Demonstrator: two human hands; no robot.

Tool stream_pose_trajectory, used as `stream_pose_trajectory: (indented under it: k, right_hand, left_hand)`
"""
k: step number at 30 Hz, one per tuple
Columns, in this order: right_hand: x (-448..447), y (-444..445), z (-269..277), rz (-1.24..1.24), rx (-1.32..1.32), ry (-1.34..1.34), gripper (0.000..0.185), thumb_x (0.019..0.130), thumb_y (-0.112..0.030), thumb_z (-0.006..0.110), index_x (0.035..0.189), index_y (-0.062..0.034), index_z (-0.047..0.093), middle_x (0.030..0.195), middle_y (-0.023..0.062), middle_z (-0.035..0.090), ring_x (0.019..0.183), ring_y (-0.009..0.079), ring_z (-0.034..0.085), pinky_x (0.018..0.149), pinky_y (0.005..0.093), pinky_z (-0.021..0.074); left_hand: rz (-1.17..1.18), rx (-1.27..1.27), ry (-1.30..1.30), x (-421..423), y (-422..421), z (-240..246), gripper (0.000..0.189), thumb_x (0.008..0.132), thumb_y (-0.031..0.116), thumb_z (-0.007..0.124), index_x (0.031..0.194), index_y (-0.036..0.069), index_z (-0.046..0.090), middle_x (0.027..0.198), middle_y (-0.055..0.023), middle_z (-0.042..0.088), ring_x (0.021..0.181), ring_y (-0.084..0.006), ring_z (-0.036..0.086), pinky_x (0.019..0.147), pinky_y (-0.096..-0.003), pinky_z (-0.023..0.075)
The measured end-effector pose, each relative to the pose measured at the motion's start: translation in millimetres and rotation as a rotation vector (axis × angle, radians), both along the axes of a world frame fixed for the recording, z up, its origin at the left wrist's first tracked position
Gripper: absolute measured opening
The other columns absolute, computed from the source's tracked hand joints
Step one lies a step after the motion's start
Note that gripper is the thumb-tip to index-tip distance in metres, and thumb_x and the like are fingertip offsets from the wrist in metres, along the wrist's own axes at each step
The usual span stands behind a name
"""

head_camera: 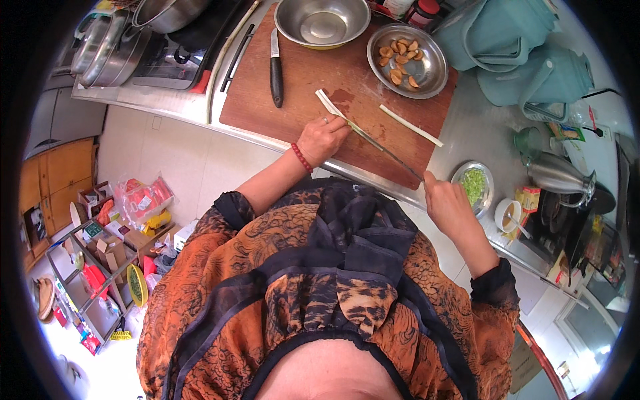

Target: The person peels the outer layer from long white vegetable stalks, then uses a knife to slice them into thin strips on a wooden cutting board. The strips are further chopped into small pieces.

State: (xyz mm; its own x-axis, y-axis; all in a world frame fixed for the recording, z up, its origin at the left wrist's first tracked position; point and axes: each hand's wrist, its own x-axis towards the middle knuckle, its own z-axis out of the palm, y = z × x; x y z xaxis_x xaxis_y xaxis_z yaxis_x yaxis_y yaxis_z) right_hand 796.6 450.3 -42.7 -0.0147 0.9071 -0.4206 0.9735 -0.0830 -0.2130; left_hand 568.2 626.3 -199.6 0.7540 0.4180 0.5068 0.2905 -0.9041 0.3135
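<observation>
My left hand [325,137], with a ring and a red bead bracelet, presses a split white scallion stalk [327,102] onto the wooden cutting board [300,95]. In my right hand [445,197] is a knife, its handle hidden by the fingers. The thin knife blade [400,162] runs along the stalk, its tip end near my left fingers. A second white stalk piece [411,125] lies to the right on the board. Further left rests another knife [276,75] with a black handle, apart from both hands.
On the board's far side stand an empty steel bowl [322,40] and a steel bowl [435,85] holding brown slices [400,52]. Right on the counter are a dish of chopped greens [472,185], a white cup [507,215] and a steel jug [560,172]. A long stalk [220,60] lies left.
</observation>
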Motion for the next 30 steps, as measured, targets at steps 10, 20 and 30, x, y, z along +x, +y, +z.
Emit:
stream_pose_trajectory:
  k: [10,20,30]
  right_hand:
    - [14,-59,-1,-0.070,0.015,-0.034,0.007,0.083,0.000,0.052,0.090,0.0013,0.051,0.071,0.0216,0.063,0.065,0.0411,0.064,0.061,0.0479,0.0511]
    - [-17,-25,-17,-0.249,0.192,0.125,0.011,0.092,-0.011,0.054,0.094,-0.0016,0.049,0.076,0.0214,0.064,0.067,0.0415,0.063,0.059,0.0491,0.0504]
    - [-29,2,-25,-0.194,0.187,0.103,0.009,0.092,-0.011,0.052,0.093,-0.0025,0.049,0.067,0.0220,0.062,0.064,0.0424,0.063,0.059,0.0516,0.0497]
  left_hand:
    - [-0.025,-0.049,-0.055,-2,3,7,0.017,0.071,0.005,0.064,0.088,0.008,0.066,0.096,-0.0049,0.061,0.085,-0.0213,0.061,0.072,-0.0321,0.0521]
    - [-0.033,-0.102,-0.067,-11,6,25,0.023,0.075,0.003,0.068,0.097,0.005,0.068,0.111,-0.0090,0.064,0.103,-0.0259,0.060,0.088,-0.0377,0.0501]
    - [-0.098,-0.098,0.094,-4,12,13,0.034,0.082,0.006,0.063,0.115,-0.001,0.063,0.122,-0.0145,0.060,0.121,-0.0300,0.054,0.106,-0.0413,0.0414]
